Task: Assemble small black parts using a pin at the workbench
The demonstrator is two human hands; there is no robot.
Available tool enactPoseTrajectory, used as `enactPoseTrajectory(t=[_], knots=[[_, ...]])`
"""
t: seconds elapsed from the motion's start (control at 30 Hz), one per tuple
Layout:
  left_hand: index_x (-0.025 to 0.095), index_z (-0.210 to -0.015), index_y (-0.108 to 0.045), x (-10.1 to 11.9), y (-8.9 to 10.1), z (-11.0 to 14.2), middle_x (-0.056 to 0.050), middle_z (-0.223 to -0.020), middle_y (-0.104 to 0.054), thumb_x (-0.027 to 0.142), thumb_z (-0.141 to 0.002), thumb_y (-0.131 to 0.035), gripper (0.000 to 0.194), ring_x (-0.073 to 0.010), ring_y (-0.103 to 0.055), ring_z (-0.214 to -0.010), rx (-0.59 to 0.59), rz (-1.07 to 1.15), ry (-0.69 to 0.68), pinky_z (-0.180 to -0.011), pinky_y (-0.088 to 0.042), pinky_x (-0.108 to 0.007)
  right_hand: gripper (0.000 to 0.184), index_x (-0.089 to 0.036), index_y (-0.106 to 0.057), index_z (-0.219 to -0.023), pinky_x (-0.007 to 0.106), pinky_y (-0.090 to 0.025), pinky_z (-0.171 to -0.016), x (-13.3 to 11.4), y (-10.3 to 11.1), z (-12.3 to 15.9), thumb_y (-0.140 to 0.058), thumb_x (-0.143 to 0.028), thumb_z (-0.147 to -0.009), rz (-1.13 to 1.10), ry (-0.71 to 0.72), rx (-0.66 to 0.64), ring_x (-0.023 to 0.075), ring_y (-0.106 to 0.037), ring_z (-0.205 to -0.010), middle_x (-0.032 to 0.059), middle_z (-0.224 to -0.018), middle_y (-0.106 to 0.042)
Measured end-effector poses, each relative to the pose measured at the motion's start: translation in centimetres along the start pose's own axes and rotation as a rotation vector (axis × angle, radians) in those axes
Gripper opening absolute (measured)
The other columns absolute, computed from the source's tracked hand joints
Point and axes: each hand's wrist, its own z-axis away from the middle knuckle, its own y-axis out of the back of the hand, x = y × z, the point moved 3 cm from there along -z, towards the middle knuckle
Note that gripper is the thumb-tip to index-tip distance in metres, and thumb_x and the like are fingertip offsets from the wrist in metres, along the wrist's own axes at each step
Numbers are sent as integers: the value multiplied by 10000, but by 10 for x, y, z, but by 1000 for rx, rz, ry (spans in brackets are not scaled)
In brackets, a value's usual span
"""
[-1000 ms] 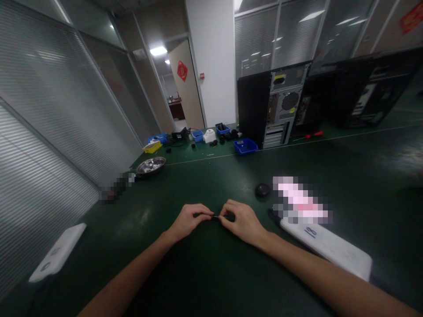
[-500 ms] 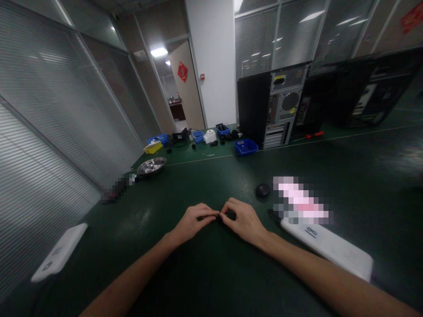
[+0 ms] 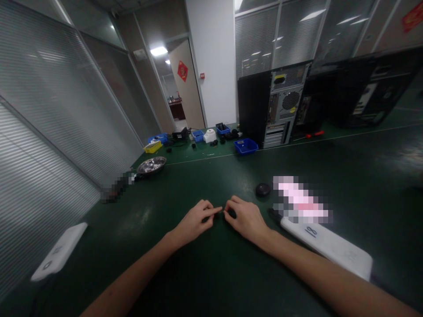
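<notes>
My left hand is over the dark green table, its index finger stretched toward the right hand and its thumb apart below. A hand's breadth or less to the right, my right hand has thumb and index fingertip pinched together. A small dark thing seems to be between the two hands, but it is too small and dark to name. A round black object lies beyond the right hand. To its right is a blurred-out pink item, above a white slab-shaped device marked 18.
Another white slab-shaped device lies at the left. Farther back are a shiny metal dish, a yellow tray, a blue bin and a white device. A black computer tower stands at the back right.
My hands have drawn slightly apart at the fingertips. The left thumb has dropped away from its index finger, which now points out straighter. The things on the table have stayed put.
</notes>
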Motion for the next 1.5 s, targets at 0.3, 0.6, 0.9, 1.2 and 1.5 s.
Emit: enactPoseTrajectory(t=[0.3,0.6,0.9,1.2,1.5], knots=[[254,-1229,-695,1,20,7,-61,-1139,-659,213,-954,-592,296,-197,-600,-1045,-45,70,-9,-924,-495,-332,109,-250,-679,-914,278,-332,-616,0,1,1,-600,-310,-960,55,-35,-9,156,-619,-757,20,-967,-650],[266,-1183,-715,17,-17,-4,-60,-1294,-636,287,-985,-587,236,-237,-561,-1204,170,103,95,-1039,-465,-407,116,-252,-684,-917,277,-301,-602,-3,3,0,-588,-299,-962,82,-94,-6,149,-613,-736,18,-959,-653],[232,-1094,-729,1,2,2,-58,-1081,-683,300,-956,-608,195,-231,-605,-1017,158,-28,199,-880,-495,-376,128,-249,-678,-929,290,-301,-598,0,3,1,-580,-323,-967,101,-125,-16,164,-619,-760,24,-986,-657],[254,-1176,-712,0,10,2,-35,-1108,-692,329,-983,-607,232,-193,-617,-1020,111,37,149,-894,-506,-342,136,-245,-673,-929,287,-294,-598,-2,7,3,-575,-330,-970,108,-161,-30,151,-621,-759,6,-988,-653],[240,-1265,-655,13,-6,-8,-55,-1272,-676,269,-1032,-515,273,-197,-601,-1198,40,-33,-20,-1048,-492,-382,156,-243,-673,-937,280,-304,-622,-1,4,2,-558,-340,-979,91,-164,-37,152,-617,-785,13,-994,-654]])
